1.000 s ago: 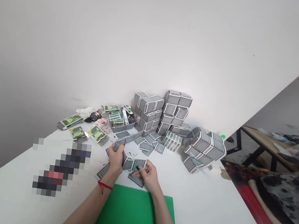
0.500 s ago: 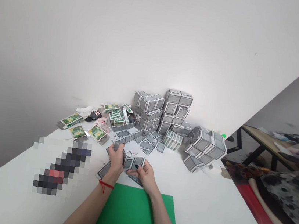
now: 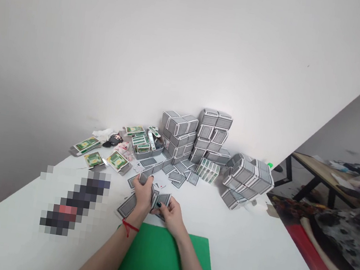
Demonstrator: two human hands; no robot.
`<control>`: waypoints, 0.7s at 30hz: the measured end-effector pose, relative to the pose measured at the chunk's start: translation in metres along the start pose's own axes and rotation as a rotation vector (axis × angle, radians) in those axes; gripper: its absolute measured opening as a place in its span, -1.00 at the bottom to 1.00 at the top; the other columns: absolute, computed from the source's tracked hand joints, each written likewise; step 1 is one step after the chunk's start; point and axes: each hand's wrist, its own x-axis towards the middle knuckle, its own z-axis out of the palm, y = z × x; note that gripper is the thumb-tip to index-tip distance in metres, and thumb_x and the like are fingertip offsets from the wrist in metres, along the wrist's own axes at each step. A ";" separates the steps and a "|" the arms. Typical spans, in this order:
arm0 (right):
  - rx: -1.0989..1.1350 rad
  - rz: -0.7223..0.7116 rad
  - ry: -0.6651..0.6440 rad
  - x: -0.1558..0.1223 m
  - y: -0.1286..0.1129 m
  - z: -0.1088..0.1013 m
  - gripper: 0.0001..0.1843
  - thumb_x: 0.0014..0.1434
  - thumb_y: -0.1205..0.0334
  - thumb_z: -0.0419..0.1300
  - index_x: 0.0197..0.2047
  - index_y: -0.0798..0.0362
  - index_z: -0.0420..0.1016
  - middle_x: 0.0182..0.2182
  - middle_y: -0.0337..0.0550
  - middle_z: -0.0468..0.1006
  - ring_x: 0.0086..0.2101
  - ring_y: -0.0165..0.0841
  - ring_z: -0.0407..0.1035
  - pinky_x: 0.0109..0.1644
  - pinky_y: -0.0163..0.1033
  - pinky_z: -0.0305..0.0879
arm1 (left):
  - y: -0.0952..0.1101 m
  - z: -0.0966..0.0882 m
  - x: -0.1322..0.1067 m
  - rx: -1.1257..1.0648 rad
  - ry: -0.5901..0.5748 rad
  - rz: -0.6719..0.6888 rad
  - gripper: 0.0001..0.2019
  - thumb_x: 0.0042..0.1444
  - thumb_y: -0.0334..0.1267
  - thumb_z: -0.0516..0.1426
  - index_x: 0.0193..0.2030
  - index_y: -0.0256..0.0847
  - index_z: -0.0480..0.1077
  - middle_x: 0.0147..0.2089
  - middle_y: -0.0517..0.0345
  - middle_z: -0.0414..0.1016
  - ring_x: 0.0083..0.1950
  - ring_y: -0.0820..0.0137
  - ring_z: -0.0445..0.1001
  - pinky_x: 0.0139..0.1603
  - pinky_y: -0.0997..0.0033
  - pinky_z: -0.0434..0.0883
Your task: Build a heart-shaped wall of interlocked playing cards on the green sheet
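In both hands (image 3: 143, 195) (image 3: 171, 213), grey cards (image 3: 162, 199)

Plain white wall (image 3: 179, 41); white table (image 3: 250, 252); wooden bench (image 3: 322, 173) right.

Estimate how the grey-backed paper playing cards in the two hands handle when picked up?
Probably thin and flexible: the grey-backed paper playing cards fan unevenly between the left hand and right hand. Likely slippery, since loose ones lie splayed over the white table. Light, apt to scatter.
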 end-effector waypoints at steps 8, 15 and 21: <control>-0.314 -0.109 0.196 0.003 0.012 -0.003 -0.43 -0.02 0.24 0.20 0.09 0.04 0.21 -0.29 -0.16 0.43 -0.38 -0.34 0.39 -0.27 -0.22 0.38 | -0.005 0.001 -0.004 0.019 -0.038 -0.049 -0.61 -0.11 -0.36 0.14 -0.10 -0.14 0.17 -0.35 0.25 0.32 -0.37 0.45 0.37 -0.31 0.42 0.35; -0.454 -0.271 0.255 0.008 0.022 -0.014 -0.24 -0.01 0.26 0.20 0.26 -0.08 0.05 -0.08 -0.11 0.33 -0.03 -0.24 0.26 0.05 -0.11 0.25 | -0.011 -0.001 -0.004 -0.022 -0.044 -0.056 -0.60 -0.11 -0.34 0.12 -0.07 -0.14 0.16 -0.30 0.23 0.31 -0.32 0.44 0.36 -0.24 0.39 0.35; -0.392 -0.288 0.264 0.008 0.025 -0.019 -0.25 0.02 0.23 0.18 0.27 -0.06 0.04 -0.05 -0.09 0.36 -0.07 -0.26 0.30 -0.01 -0.14 0.31 | -0.014 -0.002 -0.006 0.008 -0.023 -0.043 -0.63 -0.09 -0.32 0.10 -0.08 -0.14 0.18 -0.28 0.23 0.31 -0.28 0.43 0.37 -0.19 0.38 0.33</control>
